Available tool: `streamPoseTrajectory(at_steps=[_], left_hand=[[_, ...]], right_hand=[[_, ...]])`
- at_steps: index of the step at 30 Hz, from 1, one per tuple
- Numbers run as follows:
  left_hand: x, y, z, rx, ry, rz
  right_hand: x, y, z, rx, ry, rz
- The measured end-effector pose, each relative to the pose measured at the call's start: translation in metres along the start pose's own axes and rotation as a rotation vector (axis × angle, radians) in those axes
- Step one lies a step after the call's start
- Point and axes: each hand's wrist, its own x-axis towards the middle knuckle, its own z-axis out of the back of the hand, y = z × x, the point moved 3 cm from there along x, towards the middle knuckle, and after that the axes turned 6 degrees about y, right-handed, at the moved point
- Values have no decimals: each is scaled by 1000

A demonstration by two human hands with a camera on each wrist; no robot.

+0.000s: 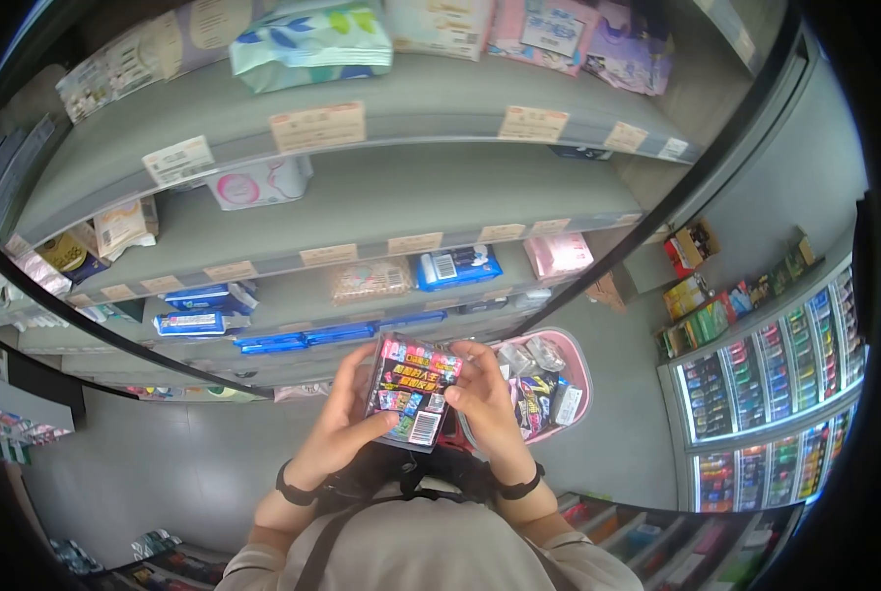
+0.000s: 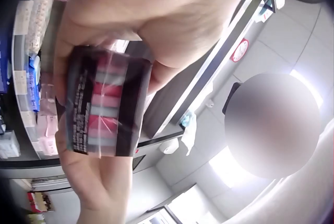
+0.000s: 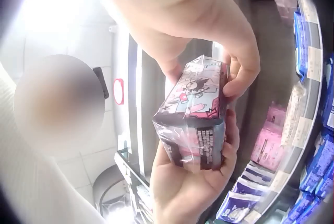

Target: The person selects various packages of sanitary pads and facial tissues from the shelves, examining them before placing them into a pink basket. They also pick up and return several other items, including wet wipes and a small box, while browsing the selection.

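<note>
Fingers of the left hand (image 1: 337, 424) and the right hand (image 1: 490, 409) curl round a black shrink-wrapped box (image 1: 411, 391), gripping it from both sides, thumbs on its printed face. It is held just beside the pink basket (image 1: 580, 366), overlapping the basket's rim. Its long axis runs alongside the basket, barcode end nearest the person. The print is too small to read, and the right hand hides part of the basket.

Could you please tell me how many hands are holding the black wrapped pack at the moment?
2. The left hand grips the pack at its left edge, and the right hand grips its right edge. No other hand is in view.
</note>
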Motion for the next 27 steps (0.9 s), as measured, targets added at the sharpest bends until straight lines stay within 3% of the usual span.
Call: streamPoseTrajectory(at_steps=[7, 12, 14, 16, 18, 22, 24, 25, 27], left_hand=[[-11, -19, 12, -91, -179, -21], [-13, -15, 16, -88, -131, -96], [-16, -13, 23, 62, -159, -92], [-20, -20, 22, 611, -169, -98], [-20, -23, 16, 644, -218, -93], [-13, -42, 15, 481, -292, -157], [-16, -62, 28, 498, -384, -342], [-19, -75, 40, 688, -458, -434], [-19, -100, 57, 709, -612, -498]], right_hand=[[3, -4, -22, -98, 128, 12], [7, -6, -32, -240, 118, 15], [7, -5, -33, -395, 71, 91], [5, -3, -42, -522, 26, 167], [-2, -3, -46, -919, 58, 349], [-7, 12, -52, -921, 293, 400], [-10, 19, -48, -757, 273, 384], [-12, 26, -41, -826, 282, 370], [-17, 39, -32, -916, 235, 348]])
